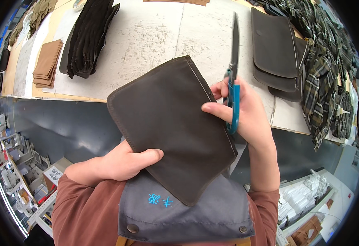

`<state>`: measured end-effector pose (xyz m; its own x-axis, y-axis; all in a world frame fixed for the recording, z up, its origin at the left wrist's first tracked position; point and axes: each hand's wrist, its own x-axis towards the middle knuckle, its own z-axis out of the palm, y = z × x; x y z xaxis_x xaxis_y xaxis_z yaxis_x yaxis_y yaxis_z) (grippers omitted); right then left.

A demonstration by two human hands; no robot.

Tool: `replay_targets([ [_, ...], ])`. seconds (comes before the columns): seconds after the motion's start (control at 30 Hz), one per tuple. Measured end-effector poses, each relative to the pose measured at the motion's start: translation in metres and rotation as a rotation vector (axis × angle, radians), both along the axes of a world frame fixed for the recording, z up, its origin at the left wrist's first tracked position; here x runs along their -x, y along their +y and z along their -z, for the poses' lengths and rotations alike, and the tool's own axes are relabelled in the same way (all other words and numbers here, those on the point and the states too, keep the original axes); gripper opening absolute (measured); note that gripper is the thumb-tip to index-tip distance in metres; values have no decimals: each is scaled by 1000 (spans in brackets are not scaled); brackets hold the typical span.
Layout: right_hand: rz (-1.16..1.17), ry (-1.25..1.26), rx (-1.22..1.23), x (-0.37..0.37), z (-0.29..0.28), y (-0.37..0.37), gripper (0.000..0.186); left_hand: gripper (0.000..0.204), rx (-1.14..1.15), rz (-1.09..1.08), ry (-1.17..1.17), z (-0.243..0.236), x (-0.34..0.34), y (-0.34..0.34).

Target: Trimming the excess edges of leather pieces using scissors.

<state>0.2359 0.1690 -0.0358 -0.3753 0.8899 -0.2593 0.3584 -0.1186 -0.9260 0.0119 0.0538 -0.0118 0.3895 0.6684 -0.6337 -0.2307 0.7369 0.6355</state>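
Observation:
A dark brown stitched pouch piece [171, 119] with rounded corners is held up in front of me, tilted, just off the table's near edge. My left hand [136, 160] grips its lower left edge, thumb on top and the other fingers hidden beneath. At its right edge, my right hand [241, 108] pinches the material by the thumb. That same hand also carries scissors [234, 86] with teal handles, their dark blades pointing away from me and looking closed. Light stitching or a raw seam shows along the right edge of the piece.
On the worn white-topped table [146, 37], a thick stack of dark pieces [89, 39] and tan pieces [48, 61] lie left. Finished-looking dark flaps [274, 45] lie right, beside a heap of plaid fabric [323, 78]. A crate of white bundles [304, 197] stands lower right.

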Motion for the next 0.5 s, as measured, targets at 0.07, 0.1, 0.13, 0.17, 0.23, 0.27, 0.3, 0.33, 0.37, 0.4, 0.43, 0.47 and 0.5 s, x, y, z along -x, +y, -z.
replay_targets([
  [0.07, 19, 63, 49, 5, 3, 4, 29, 35, -5, -10, 8, 0, 0, -1],
  [0.1, 34, 128, 98, 7, 6, 5, 27, 35, 1, -3, 17, -1, 0, -1],
  [0.13, 80, 168, 80, 9, 8, 6, 23, 35, 7, 4, 27, -1, 0, -1],
  [0.17, 81, 167, 80, 8, 7, 5, 23, 35, 7, 5, 26, -1, 1, -3],
  [0.23, 181, 372, 84, 9, 5, 6, 21, 34, -28, -5, 21, 1, 3, -6],
  [0.27, 206, 378, 117, 8, 3, 6, 23, 34, -26, -6, 20, 2, 4, -7],
  [0.3, 207, 375, 117, 6, 1, 5, 23, 34, -24, 1, 24, 2, 5, -7],
  [0.33, 203, 355, 176, 3, 0, 5, 23, 34, -22, 8, 27, 3, 6, -7],
  [0.37, 200, 334, 236, 1, -1, 4, 23, 34, -21, 11, 23, 4, 7, -6],
  [0.4, 189, 341, 248, 0, -1, 1, 23, 34, -13, -1, 26, 3, 6, -7],
  [0.43, 194, 344, 244, -1, 0, -1, 23, 33, -4, -12, 29, 2, 4, -8],
  [0.47, 181, 336, 179, -2, 2, -2, 23, 33, -7, -6, 31, 2, 4, -9],
  [0.5, 173, 324, 115, -2, 5, -2, 23, 33, 5, -7, 35, 2, 6, -10],
])
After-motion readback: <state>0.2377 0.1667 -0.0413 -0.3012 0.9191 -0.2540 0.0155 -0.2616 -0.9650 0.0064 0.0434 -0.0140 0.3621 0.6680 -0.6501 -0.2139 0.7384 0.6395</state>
